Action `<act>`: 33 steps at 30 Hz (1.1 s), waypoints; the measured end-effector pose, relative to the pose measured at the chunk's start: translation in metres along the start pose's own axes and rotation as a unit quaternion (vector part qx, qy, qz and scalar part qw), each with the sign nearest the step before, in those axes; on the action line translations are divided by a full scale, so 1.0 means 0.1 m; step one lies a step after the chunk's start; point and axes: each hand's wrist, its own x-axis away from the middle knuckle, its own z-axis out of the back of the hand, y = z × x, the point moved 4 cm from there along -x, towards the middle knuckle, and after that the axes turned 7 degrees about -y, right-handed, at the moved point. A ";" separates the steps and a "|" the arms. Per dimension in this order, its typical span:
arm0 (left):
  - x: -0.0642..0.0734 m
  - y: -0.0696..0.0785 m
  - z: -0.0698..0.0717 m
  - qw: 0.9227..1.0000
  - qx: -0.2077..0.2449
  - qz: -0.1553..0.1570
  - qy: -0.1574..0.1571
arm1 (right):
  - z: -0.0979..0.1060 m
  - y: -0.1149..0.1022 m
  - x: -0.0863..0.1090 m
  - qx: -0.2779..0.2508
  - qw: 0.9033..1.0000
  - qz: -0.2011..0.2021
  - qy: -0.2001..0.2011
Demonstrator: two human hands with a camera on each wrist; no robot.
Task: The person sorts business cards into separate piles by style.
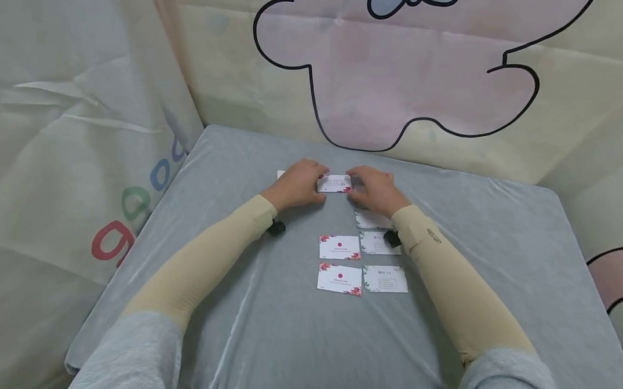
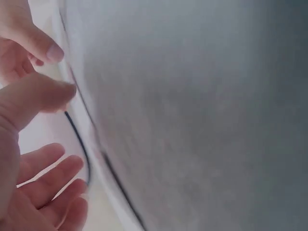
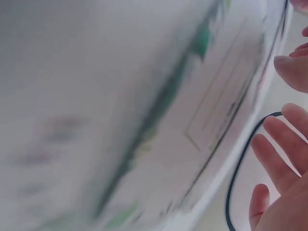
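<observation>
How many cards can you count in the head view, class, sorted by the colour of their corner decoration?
Red-flowered cards: 3
Green-leafed cards: 3
Card mostly hidden by the left hand, decoration not showing: 1
Total in view: 7

Place: curtained-off corner; room type unclear
Backdrop [image 1: 589, 89]: cream sheet, large pink cartoon figure [image 1: 390, 86]
Side curtain [image 1: 43, 142]: creased, coloured letters [image 1: 99, 241]
Desk [image 1: 276, 341]: draped in grey
</observation>
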 end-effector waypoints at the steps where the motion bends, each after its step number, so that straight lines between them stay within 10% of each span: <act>1: 0.07 0.04 0.00 1.000 0.002 -0.006 -0.002 | 0.00 -0.02 0.07 0.003 1.000 0.006 0.003; 12: 1.09 0.53 -0.32 0.995 0.032 -0.081 -0.047 | -0.32 -0.42 1.05 0.040 0.993 0.114 -0.010; 18: 1.12 0.69 -0.41 0.995 0.047 -0.089 -0.024 | -0.37 -0.42 1.25 0.047 0.992 0.117 -0.002; 33: 0.97 0.55 -0.30 0.996 0.055 -0.077 -0.009 | -0.31 -0.39 1.09 0.053 0.991 0.120 0.019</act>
